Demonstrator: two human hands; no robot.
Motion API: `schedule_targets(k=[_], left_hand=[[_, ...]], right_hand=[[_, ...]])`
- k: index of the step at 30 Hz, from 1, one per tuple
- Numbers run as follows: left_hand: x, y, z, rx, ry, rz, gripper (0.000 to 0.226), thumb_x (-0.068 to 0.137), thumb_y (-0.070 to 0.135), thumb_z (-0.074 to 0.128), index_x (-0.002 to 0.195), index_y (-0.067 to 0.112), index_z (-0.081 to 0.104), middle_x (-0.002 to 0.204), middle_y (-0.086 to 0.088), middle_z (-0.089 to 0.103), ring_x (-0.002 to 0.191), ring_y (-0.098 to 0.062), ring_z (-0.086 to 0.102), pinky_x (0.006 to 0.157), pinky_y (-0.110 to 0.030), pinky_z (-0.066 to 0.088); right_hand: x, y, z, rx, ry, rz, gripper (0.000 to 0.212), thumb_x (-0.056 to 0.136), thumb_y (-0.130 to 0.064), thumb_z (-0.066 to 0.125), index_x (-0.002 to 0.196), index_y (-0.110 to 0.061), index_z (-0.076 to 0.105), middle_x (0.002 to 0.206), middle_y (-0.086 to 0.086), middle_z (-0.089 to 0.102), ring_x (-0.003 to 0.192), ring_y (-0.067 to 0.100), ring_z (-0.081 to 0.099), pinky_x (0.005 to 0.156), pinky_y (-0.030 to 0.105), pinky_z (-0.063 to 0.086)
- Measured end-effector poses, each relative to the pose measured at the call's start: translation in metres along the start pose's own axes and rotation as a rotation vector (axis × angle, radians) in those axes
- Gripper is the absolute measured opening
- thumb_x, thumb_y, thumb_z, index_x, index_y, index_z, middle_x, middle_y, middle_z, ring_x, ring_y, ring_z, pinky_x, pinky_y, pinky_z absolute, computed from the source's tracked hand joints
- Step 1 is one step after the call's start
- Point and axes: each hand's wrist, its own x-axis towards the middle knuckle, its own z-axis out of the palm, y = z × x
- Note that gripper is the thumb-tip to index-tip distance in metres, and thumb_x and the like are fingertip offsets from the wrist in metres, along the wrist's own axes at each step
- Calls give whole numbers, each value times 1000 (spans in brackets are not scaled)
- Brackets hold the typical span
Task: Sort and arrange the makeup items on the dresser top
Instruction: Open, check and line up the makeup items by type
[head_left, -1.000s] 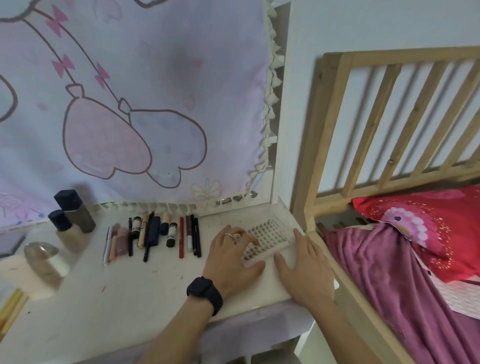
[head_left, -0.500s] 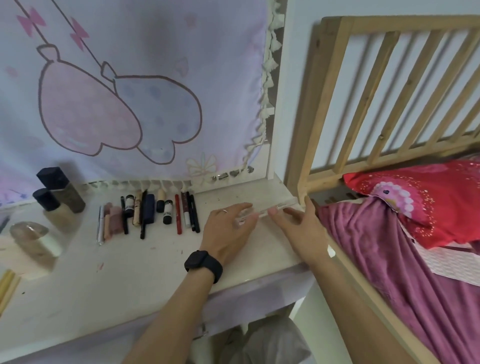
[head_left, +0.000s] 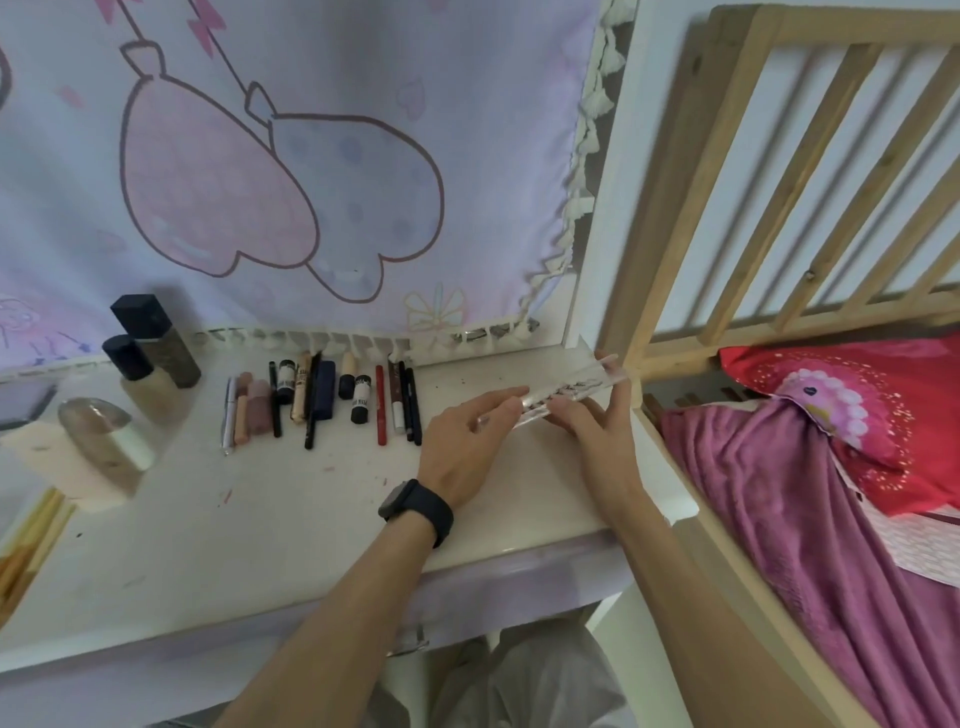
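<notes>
Plastic, clear and flat, is what the two hands share. The clear case (head_left: 566, 391) is tipped up on its long edge. Its near end is pinched between thumb and fingers of the left hand (head_left: 467, 441), and its farther stretch is pinched by the right hand (head_left: 597, 441), whose index finger reaches up along the far end. Held at both ends like this, it seems steadied for standing or sliding into the back corner of the desk (head_left: 260, 519), just beyond both hands, where it would take least room. Close to the left of the left hand, the row of pencils and tubes (head_left: 322, 400) lies side by side, ends toward the wall, apparently grouped by kind. Farther left stand dark-capped bottles (head_left: 150, 343). A black watch (head_left: 415, 512) sits on the left wrist. Right of the right hand is the bed (head_left: 779, 519). Two short tubes carry white labels with dark print, too blurred to read; the case shows dark marks, also illegible.
</notes>
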Motion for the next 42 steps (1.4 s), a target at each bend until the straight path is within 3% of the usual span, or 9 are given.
schedule_targets(k=[3, 7, 11, 14, 16, 20, 25, 30, 42], left_hand=[[2, -1, 0, -48, 9, -15, 40, 83, 77, 40, 109, 59, 66, 101, 31, 70, 95, 5, 64, 78, -15, 47], [7, -3, -1, -136, 49, -77, 57, 84, 84, 28, 115, 54, 65, 106, 25, 69, 107, 0, 63, 93, -28, 47], [27, 2, -6, -54, 15, -108, 36, 101, 56, 37, 118, 35, 60, 109, 15, 67, 108, -12, 64, 94, -35, 50], [51, 2, -15, 89, -78, -115, 16, 101, 18, 51, 103, 31, 61, 108, 4, 66, 97, -16, 61, 91, -39, 51], [65, 1, -20, 128, -95, -155, 14, 99, 14, 52, 100, 27, 59, 105, -1, 65, 94, -21, 62, 83, -36, 54], [80, -4, -20, 145, 20, -172, 16, 99, 14, 56, 88, 23, 47, 88, -2, 59, 77, -17, 62, 52, -10, 43], [88, -8, -6, 294, 165, -155, 11, 93, 17, 63, 90, 18, 52, 78, 8, 55, 74, -11, 53, 63, -25, 39], [84, -5, 1, 365, 277, -165, 8, 94, 29, 63, 96, 26, 56, 87, 12, 61, 79, -10, 56, 62, -23, 36], [67, 6, -25, 522, 259, -133, 10, 95, 29, 55, 104, 26, 55, 98, 4, 66, 87, -19, 63, 78, -36, 53]], right_hand=[[1, 1, -4, 14, 18, 15, 78, 71, -32, 69, 144, -33, 41, 112, -4, 74, 113, 16, 66, 95, 34, 55], [-4, 3, -8, -38, 146, 16, 64, 74, -24, 65, 135, -32, 49, 118, -6, 70, 114, 10, 64, 96, 38, 52], [-7, 5, -9, -153, 246, 40, 71, 85, -6, 70, 136, -42, 37, 127, -10, 61, 102, -6, 64, 81, 17, 51], [-12, 2, -9, -510, 231, 67, 62, 81, -27, 75, 134, -34, 44, 127, -1, 57, 121, 16, 54, 98, 32, 47], [-21, 7, -8, -818, 232, 122, 84, 82, -50, 72, 149, -13, 36, 146, 9, 43, 138, 29, 33, 114, 43, 32], [-40, 20, -7, -1081, 242, 51, 97, 87, -75, 45, 157, -11, 22, 162, 10, 25, 148, 27, 18, 121, 41, 19], [-38, 23, -6, -1130, 211, 40, 102, 85, -83, 26, 161, -17, 9, 165, 5, 25, 152, 24, 17, 123, 41, 14], [-36, 22, -9, -1179, 172, 21, 103, 85, -81, 33, 161, -18, 3, 166, 3, 21, 153, 21, 16, 123, 39, 10], [-34, 20, -6, -1174, 148, 58, 94, 92, -74, 29, 161, -16, 2, 168, 2, 15, 155, 19, 8, 126, 41, 5]])
